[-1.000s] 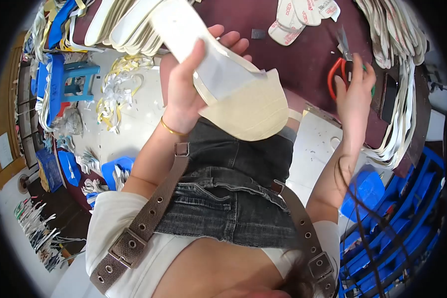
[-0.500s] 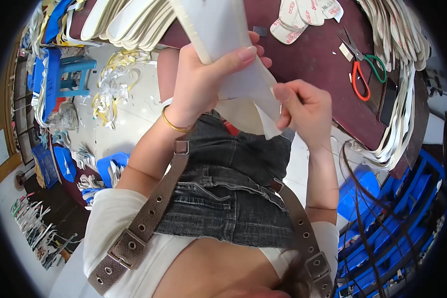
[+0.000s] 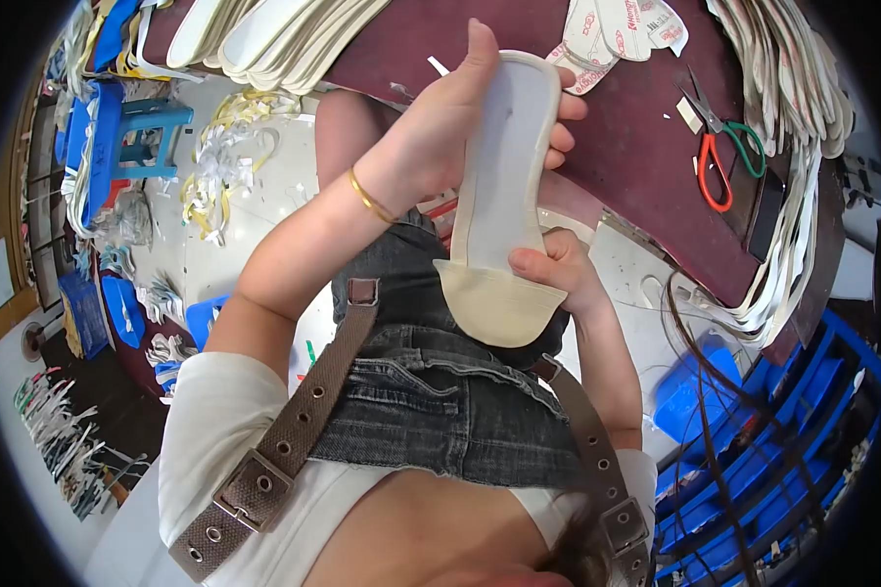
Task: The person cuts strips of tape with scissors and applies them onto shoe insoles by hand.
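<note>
A white insole [image 3: 509, 157] with a cream edge stands upright before me, its broad cream flap [image 3: 499, 305] at the lower end above my lap. My left hand [image 3: 450, 127] supports it from behind near the upper end, fingertips showing past the right edge and thumb raised off the surface. At the lower right, my right hand [image 3: 558, 269] pinches the insole just above the flap, thumb on the front; its other fingers are mostly hidden behind.
Stacked insoles [image 3: 274, 44] lie at the table's far left, with more [image 3: 788, 68] at the right. Scissors [image 3: 717, 147] with red and green handles rest on the dark red table [image 3: 646, 186]. A blue stool [image 3: 152, 137] and strip scraps [image 3: 225, 166] are on the floor.
The insole has turned from a bent, tilted pose to face me, showing its full outline and flap. My left hand moved up and right; my right hand moved down and left.
</note>
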`<state>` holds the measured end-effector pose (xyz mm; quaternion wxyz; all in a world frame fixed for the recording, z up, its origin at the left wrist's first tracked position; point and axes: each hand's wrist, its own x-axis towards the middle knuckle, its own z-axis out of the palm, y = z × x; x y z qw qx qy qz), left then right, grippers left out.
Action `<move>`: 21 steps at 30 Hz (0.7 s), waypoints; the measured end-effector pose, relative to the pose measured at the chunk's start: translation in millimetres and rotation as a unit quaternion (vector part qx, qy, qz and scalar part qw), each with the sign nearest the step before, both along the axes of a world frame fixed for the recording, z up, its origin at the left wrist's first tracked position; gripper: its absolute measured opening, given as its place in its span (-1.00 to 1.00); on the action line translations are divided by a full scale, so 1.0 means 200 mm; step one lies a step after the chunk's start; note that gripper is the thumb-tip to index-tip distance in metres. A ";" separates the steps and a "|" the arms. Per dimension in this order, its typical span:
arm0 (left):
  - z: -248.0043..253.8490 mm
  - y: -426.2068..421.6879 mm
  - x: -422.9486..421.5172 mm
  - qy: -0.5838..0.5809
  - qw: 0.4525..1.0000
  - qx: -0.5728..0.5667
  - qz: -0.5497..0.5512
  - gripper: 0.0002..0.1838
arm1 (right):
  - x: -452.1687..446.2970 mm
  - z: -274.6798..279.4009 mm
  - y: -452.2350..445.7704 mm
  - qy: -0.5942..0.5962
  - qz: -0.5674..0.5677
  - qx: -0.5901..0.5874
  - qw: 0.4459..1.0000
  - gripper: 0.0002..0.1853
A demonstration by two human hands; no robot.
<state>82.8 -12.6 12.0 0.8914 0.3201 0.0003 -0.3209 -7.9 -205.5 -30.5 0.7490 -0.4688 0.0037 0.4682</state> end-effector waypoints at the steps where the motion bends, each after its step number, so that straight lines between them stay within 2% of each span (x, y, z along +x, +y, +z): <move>1: -0.01 0.00 -0.01 -0.001 1.000 0.000 0.001 -0.17 | 0.01 0.00 -0.01 -0.038 0.030 -0.056 0.997 -0.67; 2: -0.02 0.01 -0.01 0.020 0.999 0.032 0.004 -0.27 | 0.03 -0.01 -0.02 -0.082 0.059 -0.112 0.989 -0.67; 3: -0.02 0.01 -0.02 0.045 0.997 0.062 0.007 -0.37 | 0.04 -0.02 -0.03 -0.083 0.058 -0.114 0.988 -0.67; 4: -0.03 0.00 -0.03 0.047 0.997 0.060 0.007 -0.37 | 0.04 -0.04 -0.04 -0.123 0.088 -0.159 0.976 -0.68; 6: -0.02 -0.03 -0.05 0.001 0.981 0.186 0.056 -0.61 | 0.05 -0.05 -0.01 -0.164 0.122 -0.203 0.958 -0.68; 7: -0.04 -0.03 -0.04 0.002 0.981 0.185 0.058 -0.61 | 0.05 -0.02 0.05 -0.167 0.009 -0.156 0.974 -0.69; 8: -0.07 -0.02 0.00 -0.097 0.959 0.257 0.071 -0.65 | 0.05 0.01 0.09 -0.169 -0.105 -0.106 0.974 -0.69; 9: -0.10 -0.01 0.04 -0.195 0.922 0.325 0.083 -0.68 | 0.08 0.08 0.10 -0.170 -0.104 -0.105 0.974 -0.69; 10: -0.11 0.01 0.07 -0.196 0.921 0.327 0.083 -0.68 | 0.12 0.18 0.11 -0.023 -0.132 -0.007 0.991 -0.68; 11: -0.13 0.05 0.10 -0.339 0.854 0.381 0.099 -0.65 | 0.14 0.23 0.12 0.124 -0.154 0.091 0.976 -0.66; 12: -0.14 0.08 0.13 -0.476 0.763 0.422 0.113 -0.61 | 0.15 0.16 0.06 0.127 -0.164 0.168 0.964 -0.56; 13: -0.11 0.12 0.07 -0.482 0.796 0.364 -0.037 -0.53 | 0.17 0.11 0.01 0.133 -0.168 0.245 0.945 -0.45; 14: -0.16 0.14 0.02 -0.524 0.761 0.379 -0.051 -0.54 | 0.20 0.06 -0.03 0.070 -0.164 0.280 0.943 -0.41; 15: -0.22 0.11 -0.10 -0.439 0.831 0.342 -0.012 -0.43 | 0.23 0.02 -0.06 0.008 -0.162 0.316 0.935 -0.38; 16: -0.20 0.04 -0.20 -0.285 0.912 0.293 0.038 -0.38 | 0.26 -0.02 -0.09 -0.050 -0.163 0.353 0.920 -0.34; 17: -0.21 0.00 -0.27 -0.210 0.936 0.283 0.019 -0.40 | 0.26 0.04 0.00 -0.091 -0.326 0.178 0.924 -0.36; 18: -0.23 -0.04 -0.32 -0.131 0.954 0.268 -0.003 -0.42 | 0.24 0.10 0.10 -0.125 -0.470 -0.012 0.873 -0.37; 19: -0.29 -0.09 -0.35 -0.272 0.900 0.339 0.038 -0.43 | 0.23 0.11 0.12 -0.124 -0.473 -0.016 0.872 -0.37; 20: -0.33 -0.13 -0.38 -0.402 0.820 0.400 0.081 -0.44 | 0.22 0.12 0.13 -0.128 -0.477 -0.034 0.869 -0.40; 21: -0.24 -0.14 -0.37 -0.258 0.906 0.331 0.051 -0.50 | 0.21 0.12 0.15 -0.133 -0.481 -0.049 0.865 -0.42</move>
